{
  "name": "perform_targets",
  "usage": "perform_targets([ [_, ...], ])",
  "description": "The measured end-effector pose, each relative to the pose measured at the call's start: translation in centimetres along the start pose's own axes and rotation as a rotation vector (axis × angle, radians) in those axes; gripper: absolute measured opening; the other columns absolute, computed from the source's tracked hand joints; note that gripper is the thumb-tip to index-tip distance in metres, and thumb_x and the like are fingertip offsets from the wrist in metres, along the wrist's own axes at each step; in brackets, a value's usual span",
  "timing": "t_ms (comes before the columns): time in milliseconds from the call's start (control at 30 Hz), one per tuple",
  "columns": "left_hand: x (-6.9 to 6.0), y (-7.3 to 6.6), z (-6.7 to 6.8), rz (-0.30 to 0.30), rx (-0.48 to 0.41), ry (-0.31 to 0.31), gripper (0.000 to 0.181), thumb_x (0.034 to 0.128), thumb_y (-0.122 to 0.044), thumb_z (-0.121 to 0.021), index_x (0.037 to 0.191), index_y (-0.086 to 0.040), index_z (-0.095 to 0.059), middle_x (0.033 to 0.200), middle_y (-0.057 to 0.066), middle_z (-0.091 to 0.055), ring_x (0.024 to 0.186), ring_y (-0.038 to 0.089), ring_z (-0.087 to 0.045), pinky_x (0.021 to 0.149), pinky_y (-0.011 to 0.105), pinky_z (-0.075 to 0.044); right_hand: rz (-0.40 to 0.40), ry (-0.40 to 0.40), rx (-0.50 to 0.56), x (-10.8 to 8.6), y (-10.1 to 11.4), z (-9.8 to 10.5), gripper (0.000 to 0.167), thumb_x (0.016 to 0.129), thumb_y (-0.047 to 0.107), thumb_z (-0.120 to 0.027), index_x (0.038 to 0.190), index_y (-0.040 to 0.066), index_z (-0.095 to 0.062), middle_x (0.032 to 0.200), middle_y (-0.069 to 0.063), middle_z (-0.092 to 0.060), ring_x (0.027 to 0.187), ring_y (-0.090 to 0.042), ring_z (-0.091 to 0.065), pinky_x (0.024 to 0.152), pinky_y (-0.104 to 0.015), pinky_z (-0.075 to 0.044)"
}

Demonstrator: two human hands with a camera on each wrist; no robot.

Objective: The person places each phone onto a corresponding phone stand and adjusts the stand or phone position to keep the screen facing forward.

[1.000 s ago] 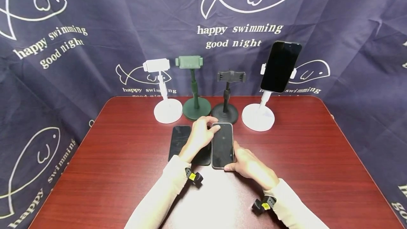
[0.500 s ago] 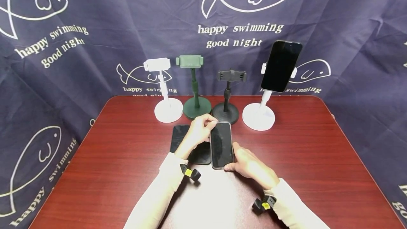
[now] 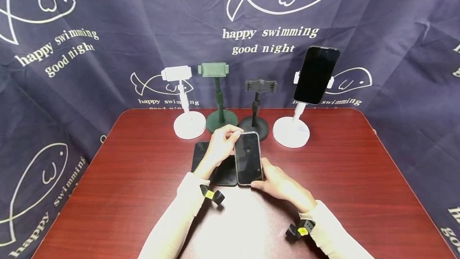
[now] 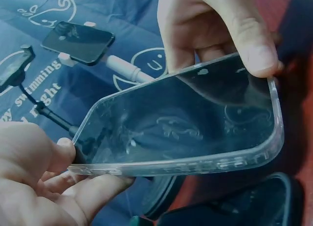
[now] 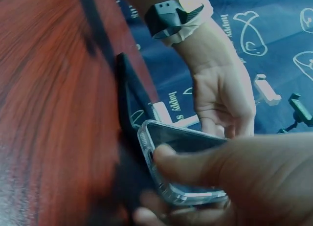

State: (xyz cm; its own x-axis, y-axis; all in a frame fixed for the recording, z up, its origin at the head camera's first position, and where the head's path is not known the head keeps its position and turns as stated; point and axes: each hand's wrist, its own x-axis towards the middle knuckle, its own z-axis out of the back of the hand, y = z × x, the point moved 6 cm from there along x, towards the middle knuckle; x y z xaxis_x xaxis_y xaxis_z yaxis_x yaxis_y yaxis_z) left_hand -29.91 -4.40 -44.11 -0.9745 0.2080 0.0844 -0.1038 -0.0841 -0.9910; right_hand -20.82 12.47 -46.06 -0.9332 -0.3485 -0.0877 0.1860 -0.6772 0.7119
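In the head view a phone in a clear case (image 3: pixel 248 159) is held by both hands, its dark screen facing up. My left hand (image 3: pixel 220 145) pinches its upper left corner. My right hand (image 3: pixel 278 181) grips the lower right corner, its thumb over the bottom edge. In the left wrist view the phone (image 4: pixel 181 121) is tilted, with its far end raised off the red table. Two dark phones lie to its left: one (image 3: pixel 227 175) partly under my left wrist, another (image 3: pixel 199 154) beyond it, partly hidden by that hand.
Behind the hands stand a white phone stand (image 3: pixel 189 125), a green stand (image 3: pixel 222 121) and a black stand (image 3: pixel 261 86). At right, a white stand (image 3: pixel 292 132) bears an upright black phone (image 3: pixel 317 76). A dark fish-print cloth (image 3: pixel 201 31) hangs behind the red table (image 3: pixel 341 163).
Both hands have lifted the clear-cased phone, and it has shifted a little left and away from me. My left hand has moved slightly left and up with it.
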Motion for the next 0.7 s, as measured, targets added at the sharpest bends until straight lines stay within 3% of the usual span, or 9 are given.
perform_targets([
  [133, -0.1, -0.8, 0.6, 0.016, -0.051, -0.009, 0.022, 0.1031, -0.012, -0.062, 0.118, 0.001, -0.07, 0.09, 0.011, -0.074, 0.059, 0.013, -0.069, 0.06, 0.044, -0.062, 0.085, 0.071, 0.175, -0.2, 0.7, 0.2, 0.052, 0.091, 0.015, -0.079, 0.129, 0.002, -0.046, 0.107, -0.011, -0.074, 0.087, -0.014, -0.066, 0.078, -0.029, -0.05],
  [267, -0.3, -1.7, 1.1, 0.035, -0.111, -0.005, 0.026, 0.1031, -0.013, -0.062, 0.123, 0.002, -0.067, 0.092, 0.007, -0.075, 0.061, 0.013, -0.069, 0.061, 0.04, -0.062, 0.119, 0.144, 0.312, -0.4, 1.4, 0.5, 0.047, 0.097, 0.014, -0.071, 0.132, 0.002, -0.043, 0.101, -0.017, -0.075, 0.08, -0.024, -0.07, 0.067, -0.034, -0.057],
  [400, -0.8, -2.6, 1.7, 0.033, -0.113, -0.027, 0.026, 0.1014, -0.015, -0.065, 0.121, 0.001, -0.067, 0.09, 0.003, -0.075, 0.059, 0.011, -0.067, 0.056, 0.033, -0.06, 0.142, 0.169, 0.333, -0.6, 1.8, 0.9, 0.04, 0.1, 0.015, -0.067, 0.13, 0.002, -0.044, 0.087, -0.02, -0.073, 0.072, -0.035, -0.069, 0.061, -0.044, -0.059],
  [700, -1.1, -4.0, 2.3, 0.07, -0.19, -0.054, 0.025, 0.1006, -0.017, -0.066, 0.121, -0.002, -0.066, 0.09, -0.002, -0.073, 0.063, 0.012, -0.07, 0.06, 0.032, -0.061, 0.211, 0.102, 0.396, -0.8, 3.1, 2.4, 0.028, 0.102, 0.011, -0.063, 0.126, 0.004, -0.052, 0.09, -0.014, -0.075, 0.073, -0.034, -0.071, 0.071, -0.041, -0.06],
])
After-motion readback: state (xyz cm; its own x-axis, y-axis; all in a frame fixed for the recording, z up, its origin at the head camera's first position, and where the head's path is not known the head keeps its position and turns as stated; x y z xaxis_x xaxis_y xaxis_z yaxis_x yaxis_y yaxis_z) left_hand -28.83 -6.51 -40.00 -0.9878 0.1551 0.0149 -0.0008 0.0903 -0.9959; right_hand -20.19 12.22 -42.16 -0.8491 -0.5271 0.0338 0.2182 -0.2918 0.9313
